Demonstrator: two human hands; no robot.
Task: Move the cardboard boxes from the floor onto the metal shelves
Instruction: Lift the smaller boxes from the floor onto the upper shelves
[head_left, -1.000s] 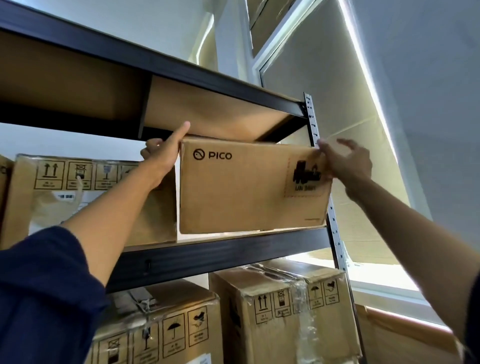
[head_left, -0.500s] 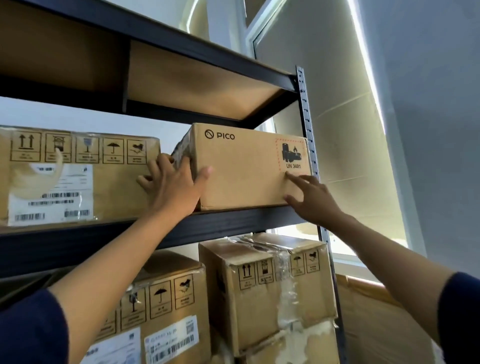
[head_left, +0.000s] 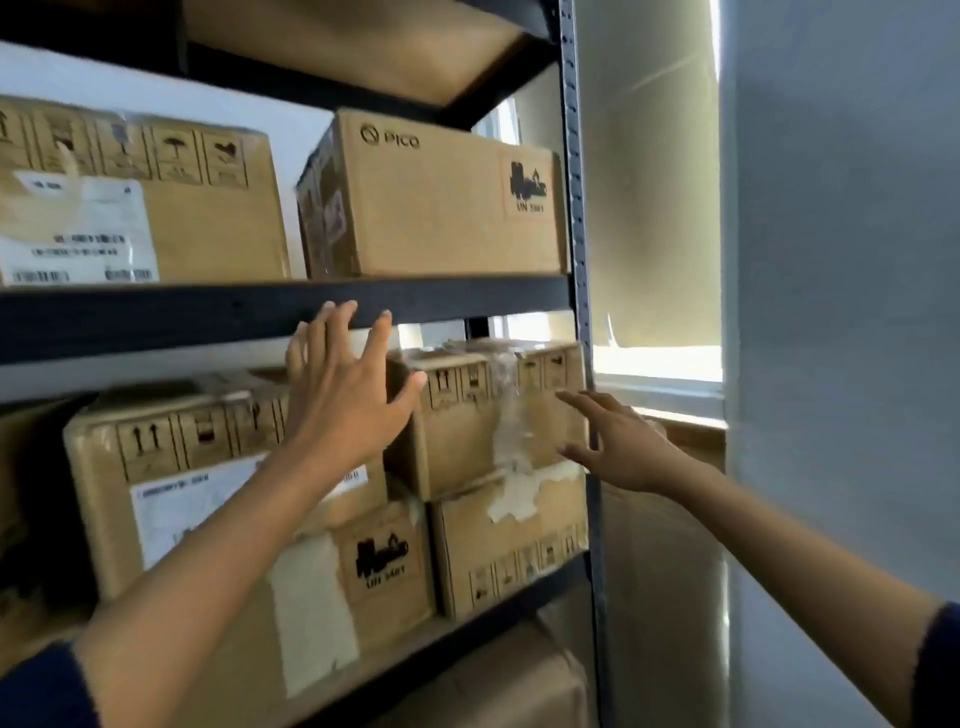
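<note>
A brown cardboard box marked PICO (head_left: 441, 208) sits on the black metal shelf (head_left: 208, 312), at its right end against the upright post. My left hand (head_left: 348, 395) hangs below the shelf beam with fingers spread, holding nothing. My right hand (head_left: 618, 447) is lower and to the right, fingers straight, apart from every box. A larger taped box (head_left: 140, 208) with a white label stands to the left of the PICO box.
The shelf below carries several stacked cardboard boxes (head_left: 498, 431), some taped. The perforated upright post (head_left: 576, 208) marks the rack's right edge. Beyond it are a covered window (head_left: 654, 208) and a grey wall (head_left: 841, 312). Another box (head_left: 509, 691) sits lower down.
Both hands have let go of the PICO box and dropped below the shelf beam. The box stays on the shelf. The view has tilted downward.
</note>
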